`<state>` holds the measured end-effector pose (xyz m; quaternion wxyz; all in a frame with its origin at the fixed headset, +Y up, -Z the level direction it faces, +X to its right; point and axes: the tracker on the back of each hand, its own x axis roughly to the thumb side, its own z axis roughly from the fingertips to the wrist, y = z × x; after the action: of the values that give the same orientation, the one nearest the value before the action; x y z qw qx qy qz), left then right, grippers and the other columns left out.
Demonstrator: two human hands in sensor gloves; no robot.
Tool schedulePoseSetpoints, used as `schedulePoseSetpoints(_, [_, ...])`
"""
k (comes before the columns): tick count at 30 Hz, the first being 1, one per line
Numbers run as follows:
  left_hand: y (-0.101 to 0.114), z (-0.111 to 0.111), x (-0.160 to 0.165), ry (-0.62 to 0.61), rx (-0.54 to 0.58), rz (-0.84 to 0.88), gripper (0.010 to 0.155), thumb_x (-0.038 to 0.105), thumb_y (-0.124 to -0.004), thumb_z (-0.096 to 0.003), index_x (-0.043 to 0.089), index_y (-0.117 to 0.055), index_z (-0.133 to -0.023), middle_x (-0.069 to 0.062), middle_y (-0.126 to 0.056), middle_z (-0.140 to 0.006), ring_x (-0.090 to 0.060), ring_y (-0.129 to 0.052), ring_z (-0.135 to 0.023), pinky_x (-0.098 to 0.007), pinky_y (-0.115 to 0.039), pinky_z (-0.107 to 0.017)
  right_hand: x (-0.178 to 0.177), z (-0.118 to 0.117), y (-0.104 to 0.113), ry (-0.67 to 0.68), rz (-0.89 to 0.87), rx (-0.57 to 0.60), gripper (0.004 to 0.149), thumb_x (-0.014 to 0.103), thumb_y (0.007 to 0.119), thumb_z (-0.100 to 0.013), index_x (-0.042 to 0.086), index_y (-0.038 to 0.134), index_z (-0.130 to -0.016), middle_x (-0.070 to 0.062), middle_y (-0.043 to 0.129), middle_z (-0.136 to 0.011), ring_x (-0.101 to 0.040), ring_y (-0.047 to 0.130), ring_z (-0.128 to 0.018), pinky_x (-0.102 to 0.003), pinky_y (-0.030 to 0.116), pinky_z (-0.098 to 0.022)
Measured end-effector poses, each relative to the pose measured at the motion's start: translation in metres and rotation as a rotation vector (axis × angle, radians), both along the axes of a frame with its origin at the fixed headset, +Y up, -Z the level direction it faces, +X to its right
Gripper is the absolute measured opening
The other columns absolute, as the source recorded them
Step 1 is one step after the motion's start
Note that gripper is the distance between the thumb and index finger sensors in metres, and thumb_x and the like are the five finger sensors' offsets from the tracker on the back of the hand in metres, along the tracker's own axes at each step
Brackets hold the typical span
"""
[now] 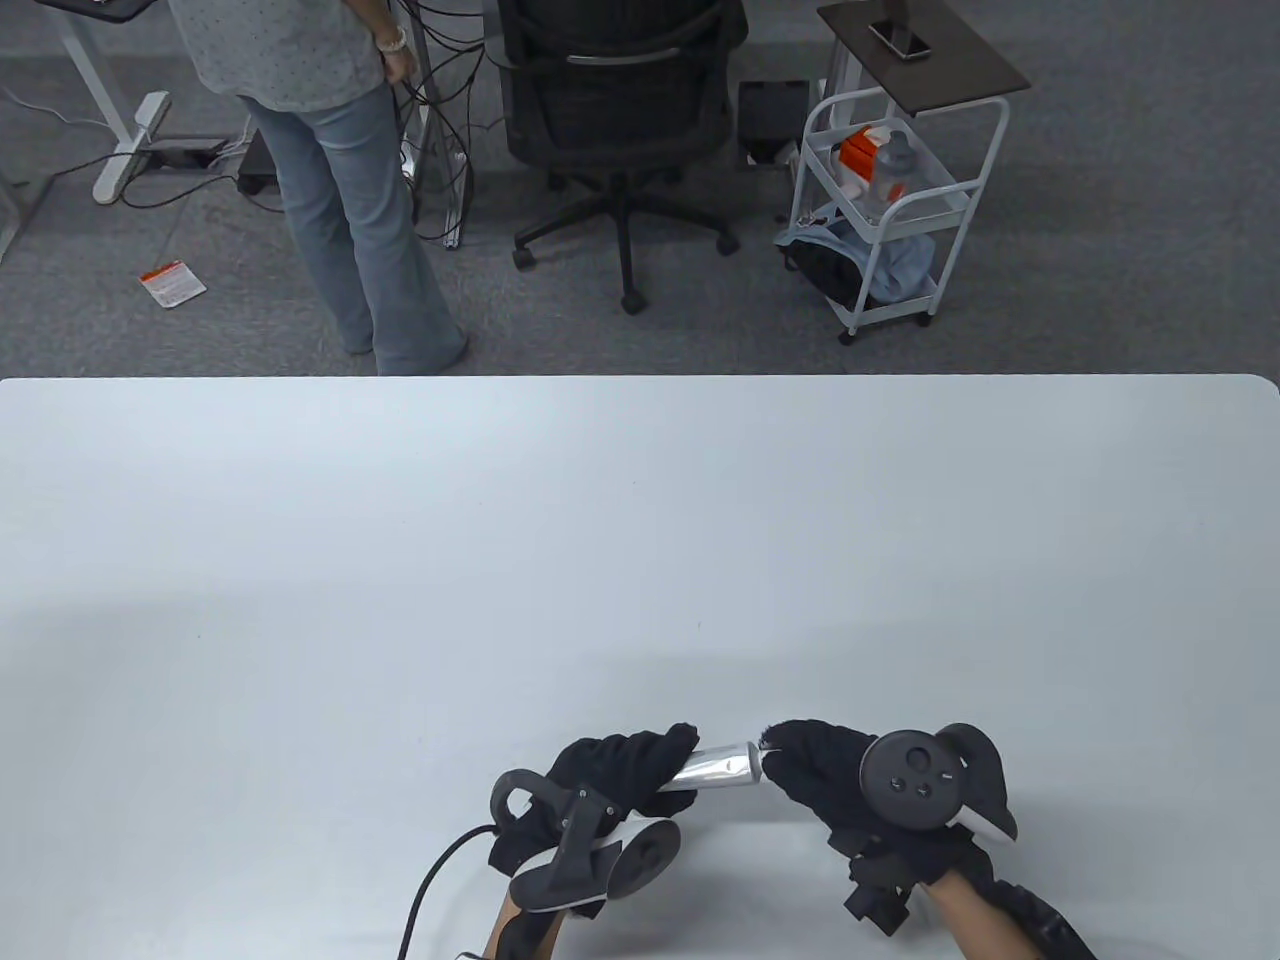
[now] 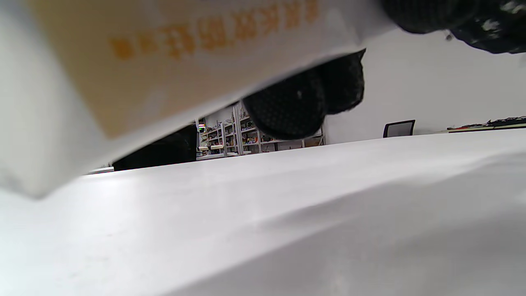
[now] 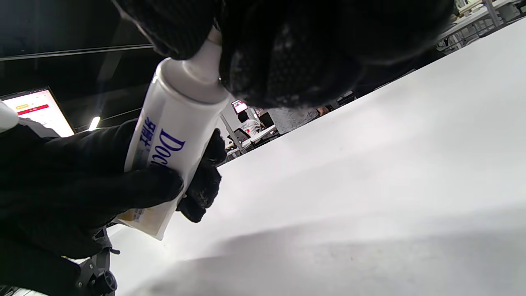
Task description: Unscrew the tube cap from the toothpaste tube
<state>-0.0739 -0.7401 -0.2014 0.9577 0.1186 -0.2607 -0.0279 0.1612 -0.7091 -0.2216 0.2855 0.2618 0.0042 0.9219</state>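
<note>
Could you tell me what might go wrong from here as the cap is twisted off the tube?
The left hand grips the toothpaste tube around its soft body, so squeezing could push paste out once the tube cap loosens. The right hand fingers hide the cap; once freed, it might slip onto the table.

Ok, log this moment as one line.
step: unscrew cap | left hand: grips toothpaste tube body | right hand: fingers around cap end, cap hidden | tube: lifted off table | cap: removal not visible

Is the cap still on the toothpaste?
Cannot tell. The right hand covers the cap end of the tube, which the left hand holds.
</note>
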Motion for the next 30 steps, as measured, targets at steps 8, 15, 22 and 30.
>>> schedulePoseSetpoints(8, [0.002,-0.001,-0.004,0.026,0.009,-0.015,0.070,0.060,-0.062,-0.0502,0.025,-0.056,-0.111,-0.002,-0.084,-0.098,-0.023,-0.092,-0.082,-0.043,-0.081,-0.064,0.011,-0.005,-0.004,-0.022,-0.077,-0.001,0.069,0.050,0.059,-0.057,-0.001,0.060,-0.102,-0.026,0.080,-0.085,-0.041,0.087,-0.064,-0.052,0.075,-0.044])
schedulePoseSetpoints(15, [0.008,0.003,-0.004,0.027,0.026,0.002,0.070,0.060,-0.062,-0.0501,0.025,-0.056,-0.111,-0.002,-0.084,-0.098,-0.023,-0.092,-0.082,-0.043,-0.082,-0.064,0.011,-0.010,-0.012,-0.049,-0.052,-0.057,0.057,0.047,0.057,-0.059,0.001,0.079,-0.084,-0.021,0.092,-0.066,-0.037,0.093,-0.046,-0.049,0.078,-0.032])
schedulePoseSetpoints(22, [0.008,0.006,-0.003,0.020,0.025,-0.039,0.070,0.060,-0.063,-0.0500,0.025,-0.057,-0.111,-0.003,-0.085,-0.097,-0.023,-0.093,-0.082,-0.043,-0.082,-0.063,0.006,-0.010,-0.012,0.013,-0.109,-0.086,0.046,0.037,0.063,-0.061,0.002,0.075,-0.089,-0.019,0.089,-0.071,-0.035,0.092,-0.051,-0.048,0.078,-0.035])
schedulePoseSetpoints(30, [0.009,0.006,-0.004,0.036,0.013,-0.072,0.070,0.060,-0.063,-0.0498,0.025,-0.057,-0.110,-0.003,-0.085,-0.098,-0.023,-0.092,-0.082,-0.043,-0.082,-0.063,0.000,-0.006,-0.009,0.079,-0.007,0.003,0.051,0.027,0.073,-0.058,0.008,0.057,-0.103,-0.019,0.076,-0.092,-0.036,0.085,-0.072,-0.050,0.075,-0.050])
